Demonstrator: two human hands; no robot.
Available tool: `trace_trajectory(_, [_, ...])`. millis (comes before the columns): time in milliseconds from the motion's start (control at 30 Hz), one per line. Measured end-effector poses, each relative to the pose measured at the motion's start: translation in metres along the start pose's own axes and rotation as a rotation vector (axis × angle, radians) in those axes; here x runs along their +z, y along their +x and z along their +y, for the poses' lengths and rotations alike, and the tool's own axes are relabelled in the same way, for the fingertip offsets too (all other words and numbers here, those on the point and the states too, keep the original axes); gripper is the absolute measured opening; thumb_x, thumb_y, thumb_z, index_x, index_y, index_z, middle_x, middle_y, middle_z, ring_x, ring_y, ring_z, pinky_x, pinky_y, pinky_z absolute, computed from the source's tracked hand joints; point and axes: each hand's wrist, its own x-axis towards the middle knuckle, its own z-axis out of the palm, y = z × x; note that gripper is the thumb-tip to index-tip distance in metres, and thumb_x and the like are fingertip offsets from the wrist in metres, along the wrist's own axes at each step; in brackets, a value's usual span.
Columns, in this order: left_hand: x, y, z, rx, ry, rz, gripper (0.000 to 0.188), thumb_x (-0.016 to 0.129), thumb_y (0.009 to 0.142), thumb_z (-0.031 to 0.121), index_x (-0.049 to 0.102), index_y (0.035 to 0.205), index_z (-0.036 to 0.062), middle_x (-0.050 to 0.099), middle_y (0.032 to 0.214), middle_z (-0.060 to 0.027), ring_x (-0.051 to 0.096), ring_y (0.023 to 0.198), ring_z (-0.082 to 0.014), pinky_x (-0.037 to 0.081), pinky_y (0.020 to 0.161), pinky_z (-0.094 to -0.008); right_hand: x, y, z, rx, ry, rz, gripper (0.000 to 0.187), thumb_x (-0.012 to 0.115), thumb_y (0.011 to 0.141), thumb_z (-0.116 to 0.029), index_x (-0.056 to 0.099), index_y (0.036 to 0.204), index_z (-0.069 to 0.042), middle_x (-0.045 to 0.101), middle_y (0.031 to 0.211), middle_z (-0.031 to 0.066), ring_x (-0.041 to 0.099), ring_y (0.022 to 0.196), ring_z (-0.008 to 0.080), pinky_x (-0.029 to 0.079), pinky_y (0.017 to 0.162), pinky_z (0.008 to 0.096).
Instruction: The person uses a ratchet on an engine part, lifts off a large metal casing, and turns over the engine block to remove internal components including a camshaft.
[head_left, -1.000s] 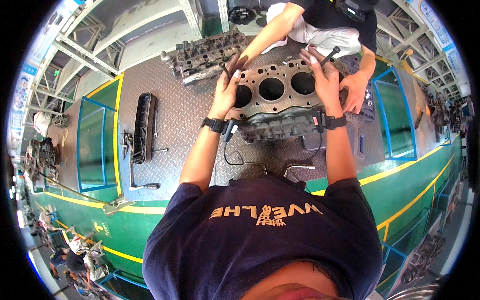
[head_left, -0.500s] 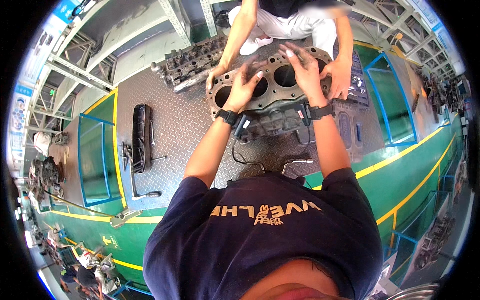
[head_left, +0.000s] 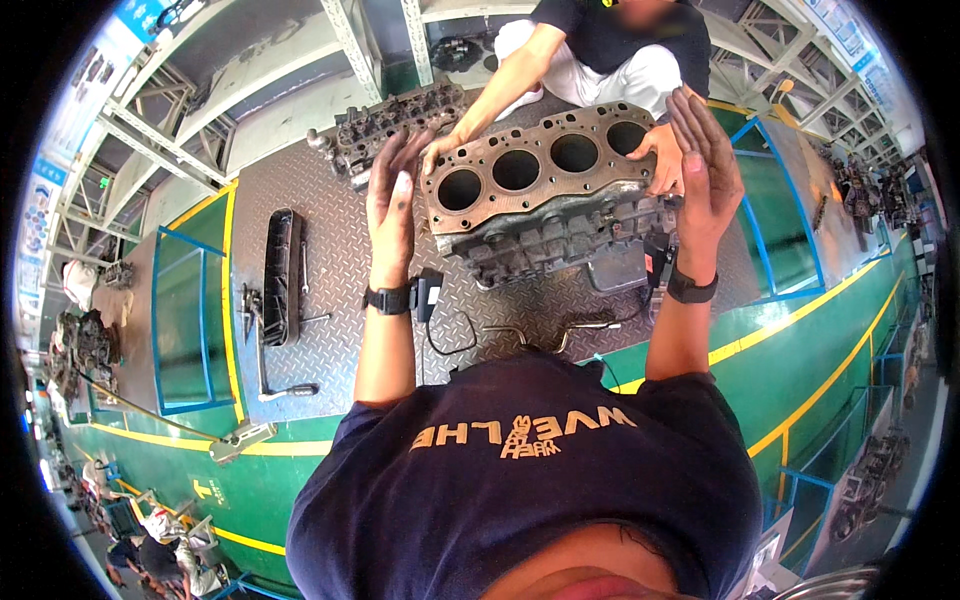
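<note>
A grey-brown engine block (head_left: 546, 186) rests on the steel-plated work surface, its flat top face with several round cylinder bores turned up. My left hand (head_left: 392, 215) is raised just off the block's left end, fingers stretched out and holding nothing. Off the opposite end, my right hand (head_left: 712, 190) is also up, with palm turned inward and fingers extended. Across from me, a crouching person grips the block's two ends with a left-side hand (head_left: 438, 150) and a right-side hand (head_left: 664, 160). Each of my wrists wears a black strap with a small device.
A cylinder head (head_left: 385, 125) lies behind the block to the left. Farther left are a long dark cover (head_left: 283, 275) and a ratchet wrench (head_left: 290, 391). Bent metal handles (head_left: 580, 328) lie near my chest. Blue frames (head_left: 185, 320) stand on the green floor.
Both my hands have left the block's top face and spread apart to either side of it. The block appears tilted slightly more and the other person has leaned back a little, still holding it.
</note>
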Motion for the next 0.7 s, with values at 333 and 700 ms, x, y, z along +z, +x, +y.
trace_trajectory(333, [-0.033, -0.057, 0.003, -0.089, -0.068, 0.049, 0.067, 0.053, 0.099, 0.042, 0.036, 0.146, -0.0029, 0.047, 0.143, -0.0259, 0.041, 0.139, -0.0322, 0.027, 0.118, -0.0439, 0.018, -0.050, -0.030, 0.158, -0.111, -0.014, 0.049, 0.056, 0.097, -0.016, 0.046, 0.137, 0.011, 0.055, 0.135, 0.0254, 0.055, 0.127, 0.0316, 0.041, 0.108, 0.0407])
trace_trajectory(700, [-0.045, -0.140, 0.033, -0.167, 0.052, 0.035, 0.066, 0.051, 0.100, 0.044, 0.038, 0.146, -0.0022, 0.051, 0.140, -0.0253, 0.047, 0.135, -0.0329, 0.033, 0.115, -0.0436, -0.015, -0.151, -0.090, 0.348, -0.096, 0.089, 0.046, 0.053, 0.098, -0.009, 0.044, 0.138, 0.011, 0.053, 0.138, 0.0260, 0.052, 0.130, 0.0345, 0.040, 0.109, 0.0423])
